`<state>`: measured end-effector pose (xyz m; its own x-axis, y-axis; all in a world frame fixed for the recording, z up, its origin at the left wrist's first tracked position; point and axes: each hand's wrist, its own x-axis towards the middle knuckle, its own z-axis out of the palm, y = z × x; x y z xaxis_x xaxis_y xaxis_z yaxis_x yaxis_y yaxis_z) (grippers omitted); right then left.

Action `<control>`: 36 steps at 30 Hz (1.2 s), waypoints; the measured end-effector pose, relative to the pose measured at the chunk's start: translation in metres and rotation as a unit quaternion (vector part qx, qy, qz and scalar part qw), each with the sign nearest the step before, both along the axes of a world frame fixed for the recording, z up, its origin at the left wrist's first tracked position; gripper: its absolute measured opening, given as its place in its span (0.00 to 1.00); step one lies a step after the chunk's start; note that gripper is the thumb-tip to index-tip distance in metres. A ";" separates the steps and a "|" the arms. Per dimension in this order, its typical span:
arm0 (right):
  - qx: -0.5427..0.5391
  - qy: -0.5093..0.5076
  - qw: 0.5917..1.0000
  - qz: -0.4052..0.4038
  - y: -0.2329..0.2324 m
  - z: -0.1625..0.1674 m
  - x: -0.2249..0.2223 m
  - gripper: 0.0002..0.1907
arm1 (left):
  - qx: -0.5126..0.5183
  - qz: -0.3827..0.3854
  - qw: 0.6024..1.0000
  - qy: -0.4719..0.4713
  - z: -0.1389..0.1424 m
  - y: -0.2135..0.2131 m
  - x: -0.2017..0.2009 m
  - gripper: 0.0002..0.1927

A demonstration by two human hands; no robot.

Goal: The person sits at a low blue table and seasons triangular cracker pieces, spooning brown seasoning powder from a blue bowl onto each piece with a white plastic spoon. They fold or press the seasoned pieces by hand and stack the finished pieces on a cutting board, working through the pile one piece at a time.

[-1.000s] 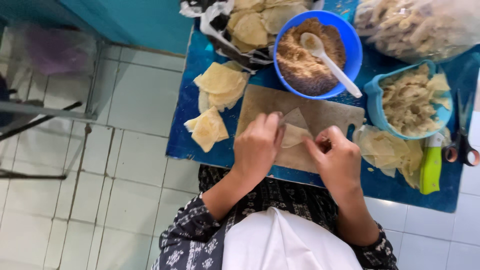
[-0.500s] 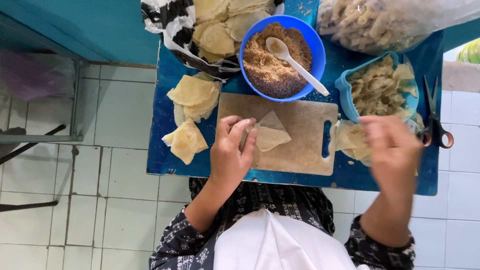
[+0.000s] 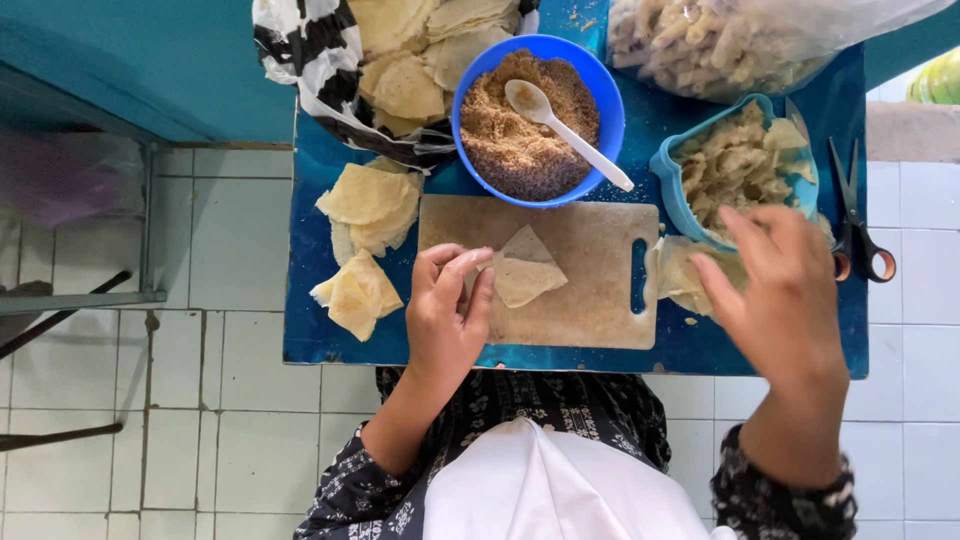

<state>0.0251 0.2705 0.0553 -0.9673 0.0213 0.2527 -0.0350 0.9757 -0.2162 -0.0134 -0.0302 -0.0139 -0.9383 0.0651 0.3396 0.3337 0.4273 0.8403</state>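
Around: blue bowl (image 3: 530, 115) of brown crumbs with one white spoon (image 3: 565, 130), blue tub (image 3: 740, 165) of scraps, one pair of scissors (image 3: 858, 215) on my blue desk (image 3: 310, 340).
Wrappers: two folded piles (image 3: 365, 235) left of the cutting board (image 3: 590, 310).
Folded wrapper (image 3: 525, 272): pale, triangular, on the board.
My left hand (image 3: 448, 315): fingertips pressed on the wrapper's edge.
My right hand (image 3: 785, 290): spread, empty, over flat wrappers (image 3: 680, 275).
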 end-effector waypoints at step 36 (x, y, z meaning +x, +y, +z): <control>-0.219 -0.107 0.948 0.203 -0.095 -0.023 -0.051 0.16 | -0.095 0.019 0.994 0.054 0.005 -0.004 0.013 0.13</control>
<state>-0.0261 0.1759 0.0321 -0.9462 -0.3070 0.1028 -0.2988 0.7061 -0.6419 -0.0008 -0.0344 -0.0086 -0.9000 0.1027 0.4236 0.3981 0.5895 0.7029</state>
